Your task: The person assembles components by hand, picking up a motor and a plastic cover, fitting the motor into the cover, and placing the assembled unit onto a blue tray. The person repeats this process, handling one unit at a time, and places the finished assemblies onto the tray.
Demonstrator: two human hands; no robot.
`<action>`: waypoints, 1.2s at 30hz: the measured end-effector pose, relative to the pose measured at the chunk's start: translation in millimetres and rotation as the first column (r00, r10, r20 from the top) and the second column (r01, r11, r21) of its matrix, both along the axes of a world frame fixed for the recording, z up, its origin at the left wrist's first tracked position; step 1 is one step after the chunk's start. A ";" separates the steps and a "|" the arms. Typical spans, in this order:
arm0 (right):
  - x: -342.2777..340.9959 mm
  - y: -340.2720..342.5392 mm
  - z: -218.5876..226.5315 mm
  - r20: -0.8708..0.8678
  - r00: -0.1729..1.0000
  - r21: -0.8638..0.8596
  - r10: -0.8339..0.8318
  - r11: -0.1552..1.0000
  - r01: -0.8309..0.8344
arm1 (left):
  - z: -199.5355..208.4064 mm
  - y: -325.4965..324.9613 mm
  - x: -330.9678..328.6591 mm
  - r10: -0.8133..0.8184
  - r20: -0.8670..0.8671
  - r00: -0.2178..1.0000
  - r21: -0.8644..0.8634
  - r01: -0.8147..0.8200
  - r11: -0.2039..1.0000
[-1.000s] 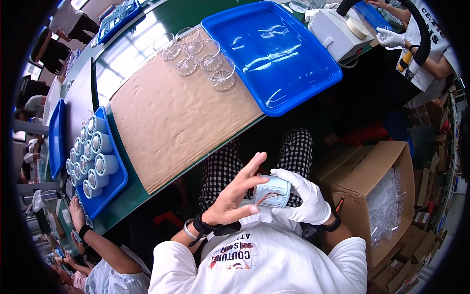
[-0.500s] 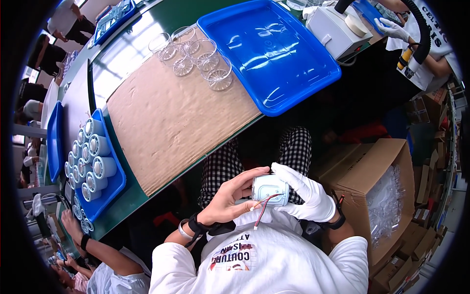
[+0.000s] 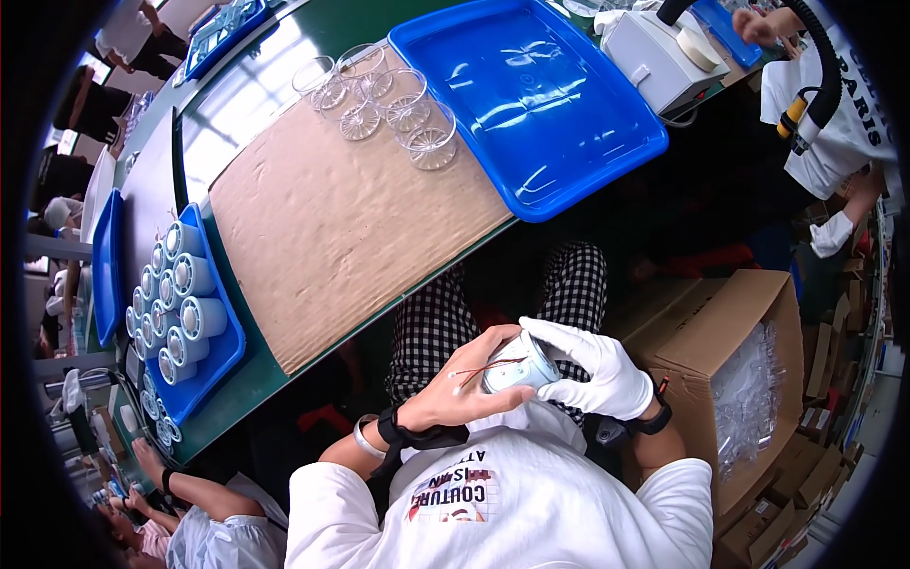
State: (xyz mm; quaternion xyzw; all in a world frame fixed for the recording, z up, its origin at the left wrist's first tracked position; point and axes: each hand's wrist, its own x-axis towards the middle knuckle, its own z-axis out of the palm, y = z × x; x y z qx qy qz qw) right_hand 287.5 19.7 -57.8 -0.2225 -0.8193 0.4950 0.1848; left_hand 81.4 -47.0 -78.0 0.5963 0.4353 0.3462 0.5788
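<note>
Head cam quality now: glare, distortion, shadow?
All head view: window-like glare whitens the green table beside the cardboard sheet; bright streaks cross the large blue tray; straight edges bend near the black border; deep shadow below the table; the held pale-blue part is well lit.

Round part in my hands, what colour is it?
The round part is pale blue; it shows best in the head view.

Bright white light is glaring on the shiny green table (image 3: 351,17), and streaks are gleaming on the flat blue plastic tray (image 3: 536,119). Dark shadow is filling the space under the table. Straight edges are bending toward the dark corners. Far people in white and black clothes (image 3: 123,36) are looking fuzzy, perhaps out of focus.
</note>
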 end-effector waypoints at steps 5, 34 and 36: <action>13.1 11.1 10.1 -0.061 0.994 -0.241 -0.085 0.968 0.068 | 9.4 13.0 19.1 0.086 0.242 0.967 -0.167 -0.046 0.985; 245.9 213.9 119.0 -0.087 0.665 0.601 -0.742 0.494 0.629 | 73.7 287.7 288.8 0.075 0.119 0.990 0.269 -0.105 0.957; 253.2 226.9 120.8 -0.087 0.721 0.640 -0.687 0.517 0.569 | 72.6 300.1 292.4 0.075 0.144 0.987 0.278 -0.113 0.954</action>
